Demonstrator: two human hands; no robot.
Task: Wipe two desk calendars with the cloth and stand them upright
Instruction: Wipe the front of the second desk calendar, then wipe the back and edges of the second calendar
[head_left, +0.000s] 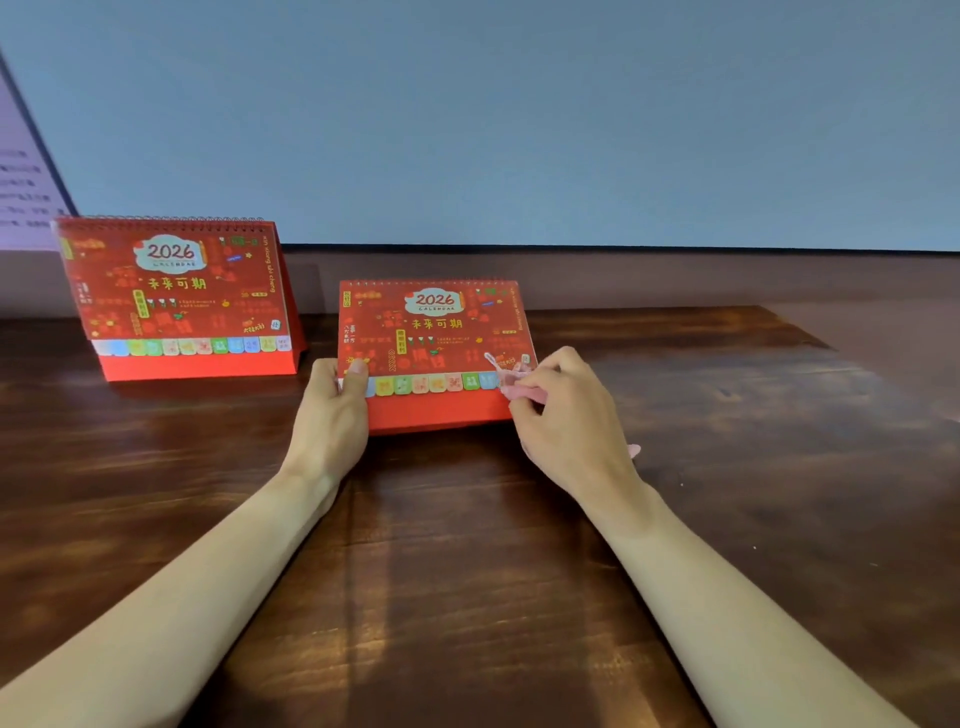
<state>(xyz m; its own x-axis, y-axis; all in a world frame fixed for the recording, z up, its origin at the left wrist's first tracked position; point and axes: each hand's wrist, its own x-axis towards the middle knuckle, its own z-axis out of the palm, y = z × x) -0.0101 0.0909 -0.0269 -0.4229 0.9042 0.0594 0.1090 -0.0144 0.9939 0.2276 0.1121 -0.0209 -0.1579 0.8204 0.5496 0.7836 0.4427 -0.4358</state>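
left hand (332, 410): grips lower left corner of near calendar (434, 343); thumb on front face over the tab row, fingers wrapped behind the edge
right hand (566, 415): closed on pink cloth (514, 382), bunched in the fingers; pressed against lower right corner of near calendar
cloth: mostly hidden in right hand; a pink bit sticks out at the fingers over the calendar's tab row, another small bit shows under the heel of the hand near the table
near calendar: red, "2026" on cover, spiral binding on top edge; upright on its red base, centre of table, face toward camera; coloured month tabs in a row along bottom of the cover
far calendar (179, 296): same red design, upright, standing at left rear of table, well apart from both hands; tilted slightly, right side panel visible; coloured tabs along bottom
table (467, 571): dark brown wood grain, glossy; both forearms stretch over it from the bottom corners
wall (519, 119): plain blue-grey behind table, dark strip along its lower edge
paper sheet (21, 182): pale with blurred text lines, far left edge, behind far calendar; text unreadable
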